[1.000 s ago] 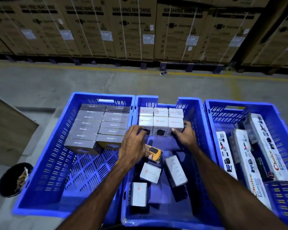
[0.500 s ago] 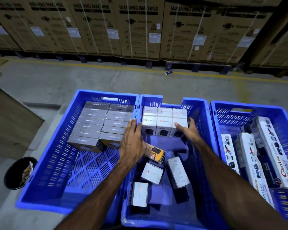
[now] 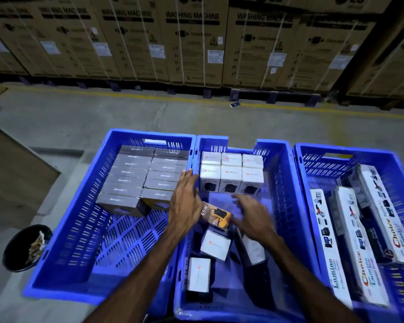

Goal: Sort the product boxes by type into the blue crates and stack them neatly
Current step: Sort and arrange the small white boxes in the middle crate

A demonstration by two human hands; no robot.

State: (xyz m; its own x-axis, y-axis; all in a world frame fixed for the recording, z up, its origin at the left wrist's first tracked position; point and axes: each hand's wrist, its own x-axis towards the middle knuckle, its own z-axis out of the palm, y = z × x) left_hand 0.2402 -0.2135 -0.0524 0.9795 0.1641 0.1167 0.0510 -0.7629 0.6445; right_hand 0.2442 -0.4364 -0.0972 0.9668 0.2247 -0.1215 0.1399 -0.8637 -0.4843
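Three blue crates stand side by side. The left crate [image 3: 63, 231] holds stacked grey boxes [image 3: 140, 176]. At the far end of the middle crate [image 3: 287, 183] sits a neat block of white boxes [image 3: 231, 173]; loose white boxes [image 3: 216, 244] and an orange 65W box [image 3: 216, 215] lie nearer me. Long white Choice boxes [image 3: 350, 238] fill the right crate [image 3: 313, 159]. My left hand [image 3: 184, 201] hovers flat and empty over the rim between the left and middle crates. My right hand [image 3: 252, 217], blurred, is open beside the orange box.
Tall cardboard washing-machine cartons [image 3: 191, 40] line the back wall behind a yellow floor line. A black bin [image 3: 21, 250] with scraps stands left of the crates. A brown board [image 3: 14, 169] lies on the concrete floor at left.
Both hands have let go of the white block. My right hand pulled back towards me, down beside the orange box. My left hand stayed near the crate rim.
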